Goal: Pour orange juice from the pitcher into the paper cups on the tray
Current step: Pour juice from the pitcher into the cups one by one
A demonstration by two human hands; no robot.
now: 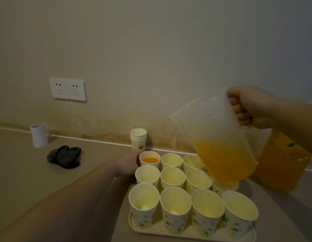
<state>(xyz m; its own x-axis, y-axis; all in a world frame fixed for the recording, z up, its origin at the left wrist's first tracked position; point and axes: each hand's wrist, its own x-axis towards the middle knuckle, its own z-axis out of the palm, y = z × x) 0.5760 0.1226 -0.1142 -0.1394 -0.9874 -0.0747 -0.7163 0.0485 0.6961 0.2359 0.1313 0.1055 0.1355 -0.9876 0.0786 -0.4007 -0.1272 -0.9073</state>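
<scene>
At far left on the desk [47, 180], a white tube [39, 135] and dark cloth [64, 156] are seen, well apart from the tray [192, 235]. A cup stack [138, 139] is stood near the wall. The filled cup [149, 159] at the tray's back-left corner is steadied by the left hand [129, 163]; how its fingers lie cannot be told. All other cups [172, 177] visible appear empty. The pitcher [220, 147], part full and held tilted above the right-hand cups, is gripped by its handle in the right hand [251, 107], fingers curled round. No stream is seen. One pour is judged done; next, the spout must be lined over an empty cup. A juice bottle [282, 165] is stood at far right.
</scene>
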